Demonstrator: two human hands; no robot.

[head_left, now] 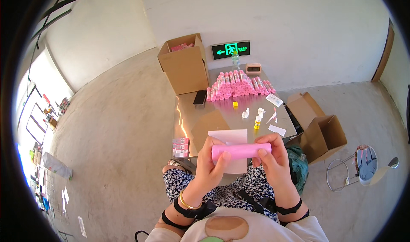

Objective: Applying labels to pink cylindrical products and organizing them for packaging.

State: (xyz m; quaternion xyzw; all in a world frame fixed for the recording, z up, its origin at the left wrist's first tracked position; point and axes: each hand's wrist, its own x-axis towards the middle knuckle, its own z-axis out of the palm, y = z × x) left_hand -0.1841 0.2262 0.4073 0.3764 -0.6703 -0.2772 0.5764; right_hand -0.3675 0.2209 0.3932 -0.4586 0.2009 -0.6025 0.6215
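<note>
Roll pile [239,88]: on far tabletop [192,115]
Phone [199,98]: left of pile
Glue stick [257,123]: before pile
Held roll [241,151]: before glue stick

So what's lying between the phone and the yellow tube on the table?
Roughly between the phone and the yellow tube, the head view shows a small yellow block and a crumpled white scrap.

The shiny desk [203,110] carries heaped pink rolls [232,87] toward its far side, a black phone [199,97] at left, a yellow cube [235,104] nearer, and a small yellow-and-white tube [257,123] toward the right.
</note>
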